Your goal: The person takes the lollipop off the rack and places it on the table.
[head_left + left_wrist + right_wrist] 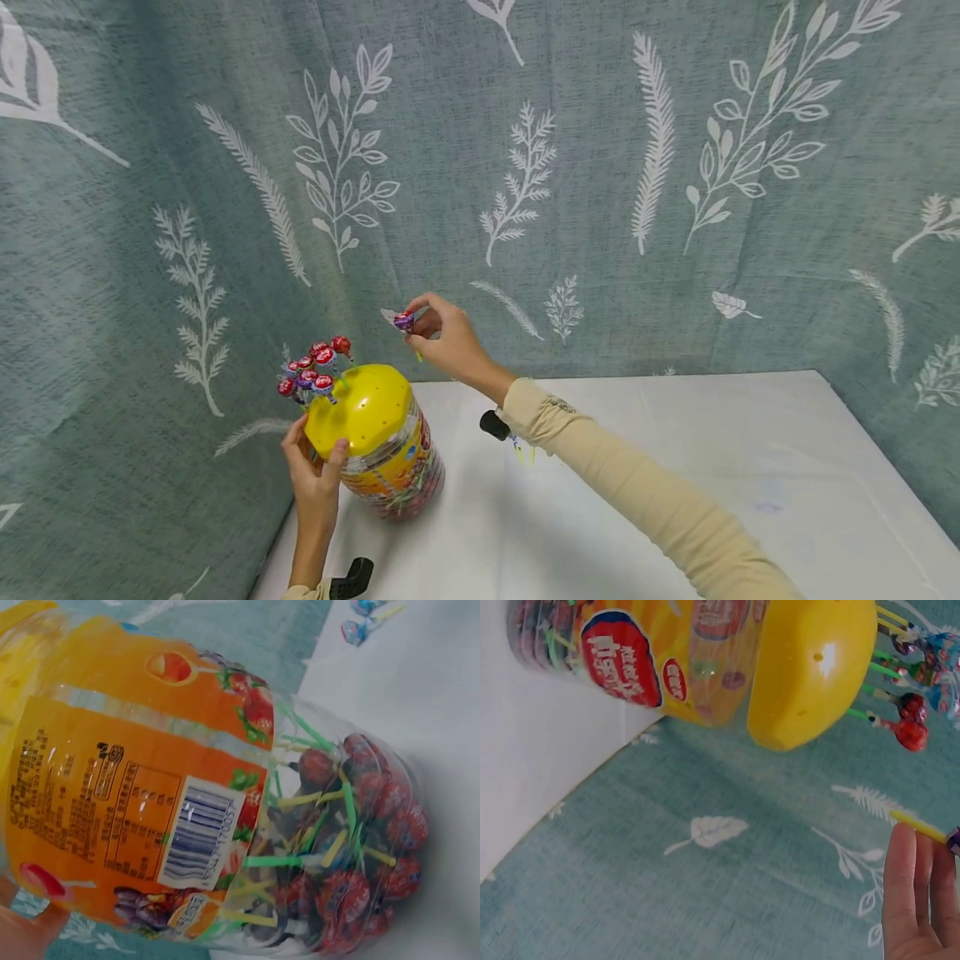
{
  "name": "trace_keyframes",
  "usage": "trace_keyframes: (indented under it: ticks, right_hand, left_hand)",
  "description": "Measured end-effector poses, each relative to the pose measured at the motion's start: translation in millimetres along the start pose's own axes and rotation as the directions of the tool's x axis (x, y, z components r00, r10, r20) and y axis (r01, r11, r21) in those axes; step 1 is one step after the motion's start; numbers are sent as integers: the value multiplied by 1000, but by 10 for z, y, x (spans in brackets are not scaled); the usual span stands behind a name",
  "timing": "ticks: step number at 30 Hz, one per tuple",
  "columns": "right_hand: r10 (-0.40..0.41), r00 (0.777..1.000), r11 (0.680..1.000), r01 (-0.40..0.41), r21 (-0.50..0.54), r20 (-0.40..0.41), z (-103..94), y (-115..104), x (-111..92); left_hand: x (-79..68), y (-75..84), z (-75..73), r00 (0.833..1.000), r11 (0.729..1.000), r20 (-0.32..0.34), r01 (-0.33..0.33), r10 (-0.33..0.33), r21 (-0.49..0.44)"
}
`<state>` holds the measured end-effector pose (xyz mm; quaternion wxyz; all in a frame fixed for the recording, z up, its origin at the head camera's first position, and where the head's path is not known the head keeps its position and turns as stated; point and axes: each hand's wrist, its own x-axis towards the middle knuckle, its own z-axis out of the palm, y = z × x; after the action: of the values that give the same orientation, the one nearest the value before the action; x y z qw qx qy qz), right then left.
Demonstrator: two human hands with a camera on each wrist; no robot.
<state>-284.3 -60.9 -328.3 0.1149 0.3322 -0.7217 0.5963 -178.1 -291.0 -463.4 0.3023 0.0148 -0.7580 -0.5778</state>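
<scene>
A clear plastic jar [397, 479] with an orange label and a yellow lid [367, 408] stands on the table, leaning a little in the head view. Several wrapped lollipops [318, 367] stick up from holes on the lid's left side. My left hand [313, 479] grips the lid's edge, thumb at the front and fingers on the left side. Above and right of the lid, apart from it, my right hand [448, 342] pinches a purple-wrapped lollipop [403, 322]. Its yellow stick [919, 826] shows by the fingertips in the right wrist view. More lollipops [345, 847] fill the jar's bottom.
Loose lollipops [354, 631] with blue wrappers lie on the white table [675, 500], partly hidden by the right sleeve in the head view. A green curtain [450, 167] with white leaf prints hangs behind and to the left. Unfilled small holes dot the lid.
</scene>
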Motion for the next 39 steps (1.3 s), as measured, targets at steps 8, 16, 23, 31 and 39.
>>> trace_keyframes:
  ticks: [8, 16, 23, 31, 39]
  right_hand:
    - [25, 999, 1000, -25, 3, -23, -230, 33, -104]
    - [10, 998, 1000, -9, 7, -59, -411, 118, -237]
    - [68, 996, 998, -67, 17, -63, -547, 155, -359]
    - [107, 993, 994, -106, 12, -47, -703, -54, -561]
    - [165, 985, 986, -164, 20, -46, -816, 52, -715]
  left_hand:
    - [-23, -4, 28, 999, 999, -30, -30, 30, -15]
    - [-17, -12, 39, 999, 999, -43, -28, 27, -32]
    - [-8, -8, 47, 999, 998, -38, -40, 38, -39]
    - [0, -9, 49, 998, 997, -37, -47, 45, -54]
    - [-26, -1, 46, 999, 1000, -44, -16, 15, -22]
